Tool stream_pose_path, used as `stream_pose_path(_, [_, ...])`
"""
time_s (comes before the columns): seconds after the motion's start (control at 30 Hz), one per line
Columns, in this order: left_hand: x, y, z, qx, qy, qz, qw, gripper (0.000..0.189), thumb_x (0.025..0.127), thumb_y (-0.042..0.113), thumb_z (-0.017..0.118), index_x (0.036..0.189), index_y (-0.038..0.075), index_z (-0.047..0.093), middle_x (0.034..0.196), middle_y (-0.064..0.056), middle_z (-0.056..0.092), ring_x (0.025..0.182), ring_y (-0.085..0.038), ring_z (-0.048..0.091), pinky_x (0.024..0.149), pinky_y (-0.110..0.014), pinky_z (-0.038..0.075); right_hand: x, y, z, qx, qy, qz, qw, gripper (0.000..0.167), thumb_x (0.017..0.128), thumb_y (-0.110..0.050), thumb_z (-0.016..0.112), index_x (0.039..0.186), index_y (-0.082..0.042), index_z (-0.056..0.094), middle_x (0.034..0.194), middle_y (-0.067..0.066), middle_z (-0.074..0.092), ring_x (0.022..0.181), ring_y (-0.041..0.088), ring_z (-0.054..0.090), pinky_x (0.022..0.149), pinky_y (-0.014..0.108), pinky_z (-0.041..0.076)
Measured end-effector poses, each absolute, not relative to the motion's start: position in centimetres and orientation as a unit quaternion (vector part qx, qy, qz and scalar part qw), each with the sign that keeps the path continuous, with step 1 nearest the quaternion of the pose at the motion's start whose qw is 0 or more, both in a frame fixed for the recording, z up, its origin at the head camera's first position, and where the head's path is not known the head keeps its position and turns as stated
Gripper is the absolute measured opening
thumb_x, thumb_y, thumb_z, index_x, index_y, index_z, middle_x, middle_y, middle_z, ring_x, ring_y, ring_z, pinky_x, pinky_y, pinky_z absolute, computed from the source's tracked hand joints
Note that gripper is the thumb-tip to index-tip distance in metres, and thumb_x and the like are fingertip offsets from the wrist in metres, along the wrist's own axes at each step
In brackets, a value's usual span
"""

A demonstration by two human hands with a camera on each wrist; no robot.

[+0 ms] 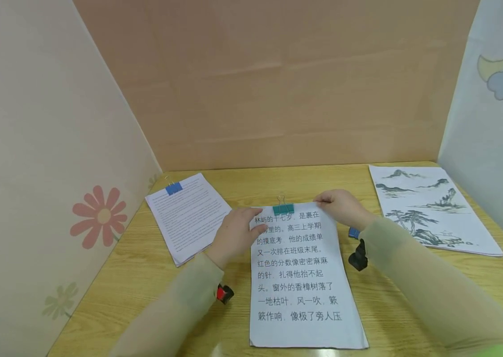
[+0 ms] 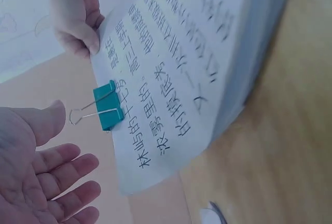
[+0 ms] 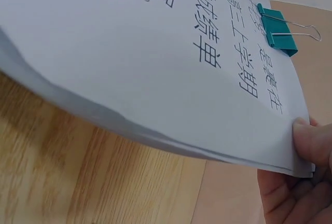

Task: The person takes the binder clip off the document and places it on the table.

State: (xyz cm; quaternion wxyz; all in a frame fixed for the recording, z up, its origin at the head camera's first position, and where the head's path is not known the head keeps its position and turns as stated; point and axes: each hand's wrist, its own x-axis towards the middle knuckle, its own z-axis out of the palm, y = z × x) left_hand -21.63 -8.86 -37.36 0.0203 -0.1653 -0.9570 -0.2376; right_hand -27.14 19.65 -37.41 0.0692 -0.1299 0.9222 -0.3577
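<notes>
A thick stack of printed paper (image 1: 296, 277) with large Chinese characters lies before me, its top edge lifted off the table. A teal binder clip (image 1: 283, 208) sits at the middle of that edge, wire handles pointing away. With thumb on top and fingers beneath, my right hand (image 1: 342, 206) pinches the stack's top right corner, as the right wrist view shows at the thumb (image 3: 311, 140). My left hand (image 1: 238, 235) is by the top left corner; in the left wrist view its fingers (image 2: 67, 175) are spread and apart from the paper, beside the clip.
On the left lies a stack of small-print pages (image 1: 189, 213) with a blue binder clip (image 1: 173, 188). Ink landscape sheets (image 1: 429, 208) lie at the right, and another blue clip (image 1: 354, 232) shows beside my right wrist. Walls (image 1: 296, 89) enclose the wooden table (image 1: 144, 277).
</notes>
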Motion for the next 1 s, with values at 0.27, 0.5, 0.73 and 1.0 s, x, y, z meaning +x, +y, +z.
stream_pose_path(0.27, [-24.8,-7.7,-35.5,-0.158,-0.950,-0.268,-0.027,0.058,0.095,0.042,0.059,0.145,0.017,0.044,0.141,-0.001,0.051,0.131,-0.025,0.045,0.105,-0.045,0.038,-26.3,19.6,-36.8,-0.131,0.916,-0.375,0.062,0.029,0.101,-0.017,0.050,0.122,-0.002,0.064,0.112,0.014,0.066,0.100,0.026,0.062,0.089,0.046,0.048])
stream_pose_path(0.5, [-26.7,-6.9,-33.8,-0.152,-0.931,-0.321,-0.079,0.063,0.093,0.050,0.057,0.147,0.021,0.040,0.138,0.001,0.052,0.132,-0.025,0.042,0.106,-0.047,0.035,-25.9,19.5,-36.3,-0.134,0.913,-0.382,0.054,0.029,0.100,-0.018,0.051,0.121,-0.002,0.064,0.111,0.013,0.067,0.101,0.027,0.062,0.090,0.048,0.047])
stream_pose_path(0.73, [-27.4,-5.9,-32.9,-0.151,-0.918,-0.346,-0.122,0.072,0.088,0.058,0.059,0.147,0.023,0.040,0.134,0.005,0.054,0.125,-0.020,0.048,0.105,-0.044,0.036,-25.7,19.5,-35.6,-0.132,0.912,-0.386,0.040,0.027,0.100,-0.018,0.052,0.118,-0.004,0.067,0.108,0.010,0.068,0.099,0.025,0.061,0.091,0.049,0.046])
stream_pose_path(1.0, [-27.6,-5.6,-31.6,-0.159,-0.893,-0.393,-0.151,0.073,0.089,0.059,0.056,0.149,0.023,0.037,0.138,0.002,0.050,0.125,-0.019,0.047,0.106,-0.044,0.035,-25.0,19.7,-34.2,-0.127,0.911,-0.391,0.040,0.030,0.101,-0.020,0.050,0.122,-0.005,0.065,0.111,0.012,0.067,0.101,0.027,0.060,0.091,0.049,0.045])
